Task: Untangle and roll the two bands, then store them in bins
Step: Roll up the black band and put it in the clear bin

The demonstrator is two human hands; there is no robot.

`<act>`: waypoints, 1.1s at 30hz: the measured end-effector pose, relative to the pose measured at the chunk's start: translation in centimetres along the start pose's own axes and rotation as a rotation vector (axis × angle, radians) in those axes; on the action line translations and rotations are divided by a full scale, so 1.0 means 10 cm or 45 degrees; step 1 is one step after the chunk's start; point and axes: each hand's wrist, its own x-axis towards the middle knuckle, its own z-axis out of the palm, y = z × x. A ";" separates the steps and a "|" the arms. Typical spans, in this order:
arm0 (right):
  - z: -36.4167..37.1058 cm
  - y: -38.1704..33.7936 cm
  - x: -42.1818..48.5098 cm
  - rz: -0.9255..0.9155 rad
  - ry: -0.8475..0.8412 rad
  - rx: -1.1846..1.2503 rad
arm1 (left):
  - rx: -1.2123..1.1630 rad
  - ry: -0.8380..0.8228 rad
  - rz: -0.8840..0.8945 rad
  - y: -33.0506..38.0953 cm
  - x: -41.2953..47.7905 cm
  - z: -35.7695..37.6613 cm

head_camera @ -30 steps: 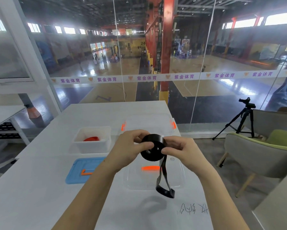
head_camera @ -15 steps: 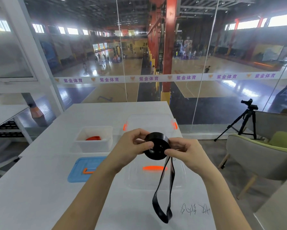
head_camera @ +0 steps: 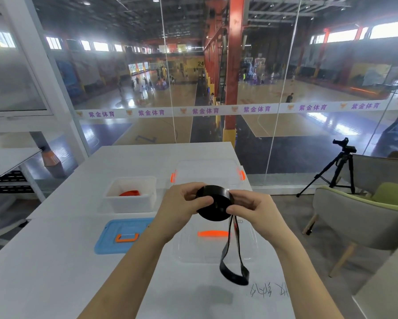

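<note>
Rolling the black band [head_camera: 214,209] is the step in hand. Both hands hold it in the air above the white table [head_camera: 55,261], near the middle of the view. The left hand [head_camera: 181,203] has its fingers and thumb curled round the left side of the wound coil. The right hand [head_camera: 255,210] pinches the right side, where the unwound part leaves the coil. That loose tail [head_camera: 236,279] hangs down toward six o'clock as a narrow doubled loop, its lower end blurred and close above the tabletop. By my judgement the roll is well along but not finished. At ten o'clock from the hands stands a white bin [head_camera: 133,204] with a rolled orange band [head_camera: 130,193] lying inside, so that band looks already stored. Its blue lid [head_camera: 110,240] lies flat at eight o'clock. At twelve o'clock, beyond the hands, stands a clear bin [head_camera: 207,171] with orange latches, open. Its clear lid [head_camera: 193,252] lies on the table under the hands. The next move probably calls for winding the hanging loop onto the coil under steady tension, with one hand pinching so the turns do not spring loose. Only then would the coil go forward into the clear bin.
</note>
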 end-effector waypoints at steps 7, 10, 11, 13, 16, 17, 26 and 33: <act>-0.02 0.02 -0.06 0.036 0.034 -0.049 | -0.123 -0.089 -0.124 -0.09 -0.01 -0.03; -0.04 0.03 -0.07 0.058 -0.047 -0.215 | 0.135 -0.245 -0.117 -0.13 0.02 -0.14; -0.04 0.03 -0.07 0.058 -0.079 -0.274 | 0.241 -0.255 -0.109 -0.13 0.02 -0.15; -0.01 0.02 -0.08 0.055 -0.132 -0.355 | 0.445 -0.251 -0.075 -0.09 0.02 -0.12; 0.02 0.03 -0.08 0.020 -0.149 -0.403 | 0.649 -0.265 0.039 -0.06 0.01 -0.04; 0.03 0.03 -0.08 0.009 -0.141 -0.398 | 0.680 -0.256 0.061 -0.05 0.00 -0.02; 0.00 0.07 -0.09 0.060 -0.005 -0.091 | 0.075 0.028 -0.012 -0.15 -0.10 0.02; 0.00 -0.01 -0.10 0.055 -0.099 -0.270 | 0.417 -0.176 -0.045 -0.15 -0.12 -0.16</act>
